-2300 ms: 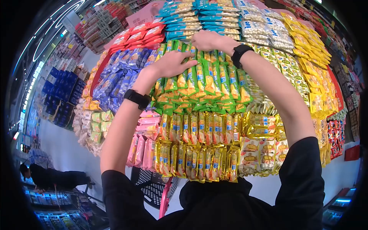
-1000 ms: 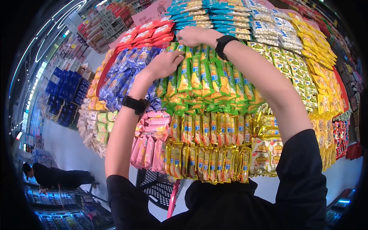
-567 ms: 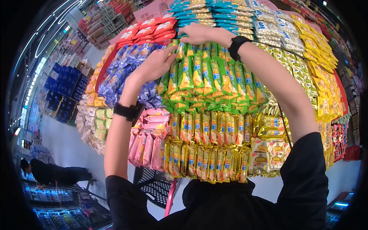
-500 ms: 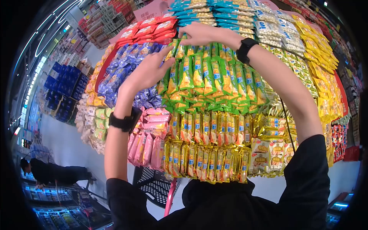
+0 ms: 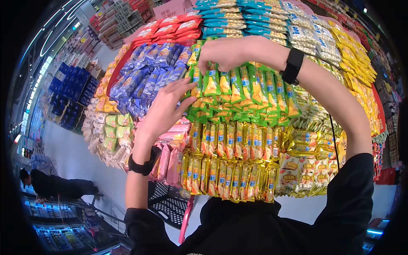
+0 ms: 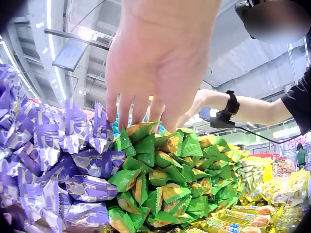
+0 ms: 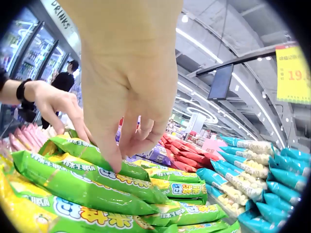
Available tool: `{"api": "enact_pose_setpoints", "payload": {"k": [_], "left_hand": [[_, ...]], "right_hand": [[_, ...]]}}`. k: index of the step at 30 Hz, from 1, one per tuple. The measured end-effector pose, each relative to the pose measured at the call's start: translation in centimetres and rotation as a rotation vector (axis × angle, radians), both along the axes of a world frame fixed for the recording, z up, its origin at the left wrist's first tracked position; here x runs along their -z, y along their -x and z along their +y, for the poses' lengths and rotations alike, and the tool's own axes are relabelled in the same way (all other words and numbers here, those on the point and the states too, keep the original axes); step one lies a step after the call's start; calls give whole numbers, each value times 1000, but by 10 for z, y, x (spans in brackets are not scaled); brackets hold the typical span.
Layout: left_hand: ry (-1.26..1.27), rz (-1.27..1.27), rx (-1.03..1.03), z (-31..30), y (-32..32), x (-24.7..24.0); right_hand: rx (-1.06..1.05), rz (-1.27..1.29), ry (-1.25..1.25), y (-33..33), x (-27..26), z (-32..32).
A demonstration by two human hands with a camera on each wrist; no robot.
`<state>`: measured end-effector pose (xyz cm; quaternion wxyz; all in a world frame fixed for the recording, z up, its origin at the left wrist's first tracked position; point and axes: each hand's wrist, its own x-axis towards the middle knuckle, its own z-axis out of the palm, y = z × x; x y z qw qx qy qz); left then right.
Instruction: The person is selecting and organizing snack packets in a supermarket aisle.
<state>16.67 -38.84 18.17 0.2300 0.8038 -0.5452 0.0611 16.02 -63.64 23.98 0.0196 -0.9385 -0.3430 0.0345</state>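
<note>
Green snack packets [image 5: 236, 85] stand in a dense upright block in the middle of the display, printed with yellow and blue. At the block's left end my left hand [image 5: 163, 108] reaches in with fingers straight and spread, fingertips right at the packets. My right hand [image 5: 225, 53] is bent over the block's far left part, fingers pointing down. In the right wrist view its thumb tip overlaps a green packet [image 7: 82, 184] and the other fingers curl on the far side; I cannot tell whether they grip it. Purple packets [image 6: 87, 187] lie left of the green ones.
Gold packets [image 5: 229, 178] fill the front rows, with pink packets [image 5: 170, 163] at their left. Red bags [image 5: 170, 29], teal bags [image 5: 223, 19] and white bags [image 5: 304, 36] are stacked behind. A shopping basket [image 5: 170, 208] stands below. Another person [image 5: 55, 185] is at the far left.
My right hand has come from the block's back edge nearer to me and down onto the green packets. The left hand has drawn back toward me, its fingers still spread.
</note>
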Motion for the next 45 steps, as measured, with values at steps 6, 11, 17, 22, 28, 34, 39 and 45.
{"api": "enact_pose_setpoints", "payload": {"k": [6, 11, 17, 22, 28, 34, 39, 45], "left_hand": [[89, 12, -90, 0, 3, 7], [199, -94, -133, 2, 7, 16], [239, -82, -112, 2, -3, 28], [252, -104, -124, -1, 3, 28], [186, -174, -74, 3, 5, 20], [285, -68, -76, -11, 16, 10], [282, -108, -85, -23, 13, 17], [223, -41, -116, -26, 17, 12]], "right_hand": [[-136, -310, 360, 11, -2, 23], [-263, -479, 300, 3, 2, 12], [-251, -460, 171, -14, 0, 16], [-164, -352, 274, -8, 9, 28], [-159, -324, 163, -6, 11, 20], [-192, -372, 74, -6, 18, 19], [10, -141, -192, -1, -2, 3], [182, -58, -55, 7, -11, -26]]}}
